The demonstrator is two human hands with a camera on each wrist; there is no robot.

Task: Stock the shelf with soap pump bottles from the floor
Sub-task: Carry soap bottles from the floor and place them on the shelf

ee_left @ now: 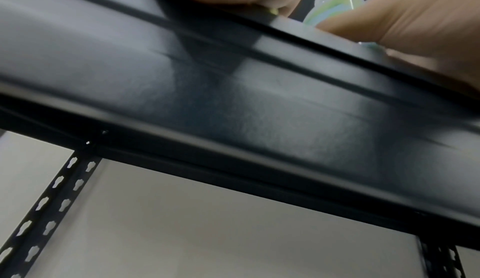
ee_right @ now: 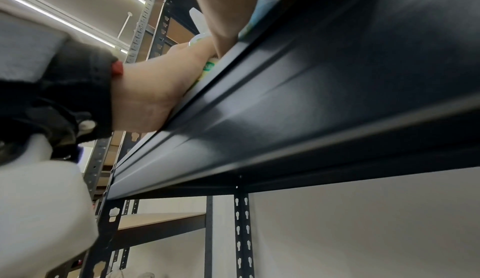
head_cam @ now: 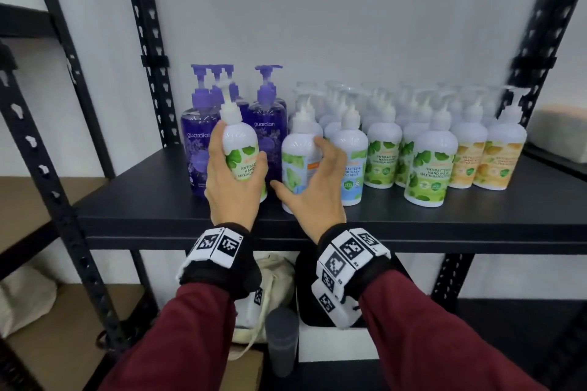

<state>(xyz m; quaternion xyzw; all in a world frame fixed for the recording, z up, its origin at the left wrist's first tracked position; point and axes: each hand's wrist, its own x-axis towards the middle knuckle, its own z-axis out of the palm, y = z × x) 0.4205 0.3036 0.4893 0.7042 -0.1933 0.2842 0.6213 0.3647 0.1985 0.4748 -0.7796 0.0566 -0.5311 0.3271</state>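
The left hand (head_cam: 233, 182) curls round a white pump bottle with a green-leaf label (head_cam: 243, 149), holding it upright just in front of the purple bottles (head_cam: 206, 140) at the left end of the black shelf (head_cam: 165, 200). The right hand (head_cam: 313, 190) has its fingers spread loosely about a blue-and-green labelled bottle (head_cam: 297, 162) that stands on the shelf to the right of the purple bottles; it seems only lightly touched, though blur makes this uncertain. Further right stand rows of white bottles (head_cam: 428, 162).
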